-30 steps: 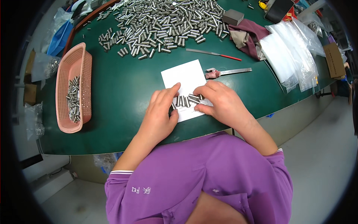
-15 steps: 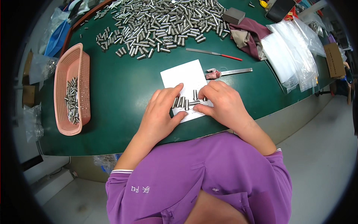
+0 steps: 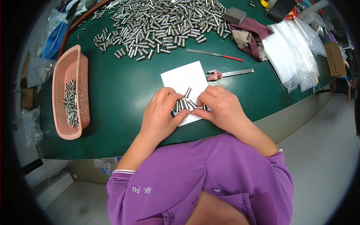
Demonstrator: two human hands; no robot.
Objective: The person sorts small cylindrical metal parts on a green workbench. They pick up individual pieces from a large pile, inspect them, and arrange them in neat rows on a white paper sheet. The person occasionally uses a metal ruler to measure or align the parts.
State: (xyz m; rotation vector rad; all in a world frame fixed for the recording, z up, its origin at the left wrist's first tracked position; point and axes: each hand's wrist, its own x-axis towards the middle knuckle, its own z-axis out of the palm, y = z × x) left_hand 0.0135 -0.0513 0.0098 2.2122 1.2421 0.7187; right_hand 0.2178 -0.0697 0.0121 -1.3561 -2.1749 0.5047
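Observation:
Several short, shiny metal pins point(image 3: 182, 104) stand side by side in a row over a white sheet of paper point(image 3: 182, 77). My left hand point(image 3: 159, 108) grips the row's left end, index finger above and thumb below. From the other side my right hand point(image 3: 221, 105) has its thumb and curled fingers at the row's right end, with a pin point(image 3: 204, 107) partly hidden beneath its fingers. One loose pin point(image 3: 188, 92) lies tilted on the paper just above the row. Both thumb tips nearly meet below the pins.
A big heap of metal pins point(image 3: 165, 26) covers the far table. At left stands a pink basket point(image 3: 84, 75) holding more pins. A red-handled file point(image 3: 213, 54), a metal strip with wrapped end point(image 3: 236, 72), a maroon cloth point(image 3: 249, 35) and plastic bags point(image 3: 288, 56) lie to the right.
My hands have drawn a little closer together around the pins. The loose pin above the row has shifted left and now leans. The right end of the row has tilted.

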